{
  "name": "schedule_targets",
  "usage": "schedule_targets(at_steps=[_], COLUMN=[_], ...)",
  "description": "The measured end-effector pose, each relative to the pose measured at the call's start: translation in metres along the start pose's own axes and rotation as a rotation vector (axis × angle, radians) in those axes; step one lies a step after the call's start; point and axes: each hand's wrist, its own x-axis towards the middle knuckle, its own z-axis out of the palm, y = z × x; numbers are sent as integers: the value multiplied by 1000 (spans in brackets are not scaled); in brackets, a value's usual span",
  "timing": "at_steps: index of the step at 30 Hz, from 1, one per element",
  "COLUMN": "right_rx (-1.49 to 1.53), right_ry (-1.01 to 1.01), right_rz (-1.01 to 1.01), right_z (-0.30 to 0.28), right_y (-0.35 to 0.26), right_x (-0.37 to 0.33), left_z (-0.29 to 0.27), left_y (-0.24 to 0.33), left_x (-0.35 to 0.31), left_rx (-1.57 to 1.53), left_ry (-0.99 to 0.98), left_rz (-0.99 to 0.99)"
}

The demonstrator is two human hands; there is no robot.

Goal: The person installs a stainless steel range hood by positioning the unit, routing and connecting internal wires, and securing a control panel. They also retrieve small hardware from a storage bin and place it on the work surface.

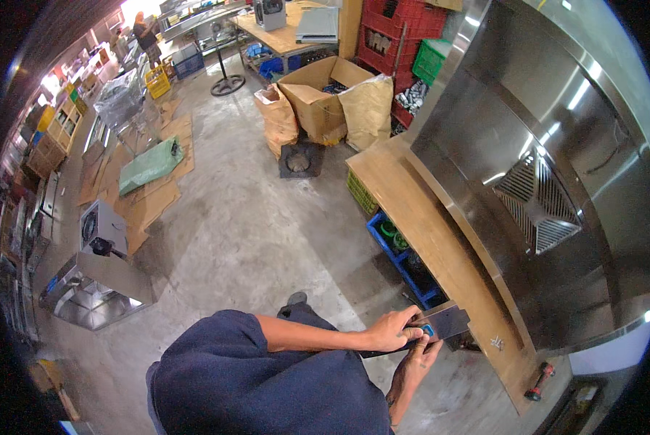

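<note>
Both hands are at a dark, flat metal piece (450, 322) with a small blue-rimmed part (428, 330) on it, near the wooden bench's edge. My left hand (396, 331) is closed on the piece from above, its thumb by the blue-rimmed part. From below, my right hand (415, 365) grips the same piece, with fingers pressed against its side. Part of the metal piece is hidden behind my hands, and its exact kind cannot be made out.
A large stainless steel hood (477, 130) with a slotted vent stands on the wooden bench (441, 250). Small screws (497, 343) and a red-and-black power tool (540, 381) lie at its near end. Blue bins (406, 262) sit below. A cardboard box (314, 109) stands farther off.
</note>
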Motion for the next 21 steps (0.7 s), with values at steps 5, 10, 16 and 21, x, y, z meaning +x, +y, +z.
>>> schedule_targets(at_steps=[5,10,16,21], right_rx=[-66,-133,-53,112], right_ry=[-28,-102,-215,-290], right_rz=[44,8,111,235], right_z=[59,115,173,220], right_y=[1,4,0,-13], right_x=[3,6,8,0], left_z=[-61,-119,-186,-234], left_y=[1,-14,-30,-39], left_x=[-6,-14,-23,-40], left_rx=[-20,-33,-98,-111], left_ry=[95,157,103,83], left_rz=[12,23,-73,-83])
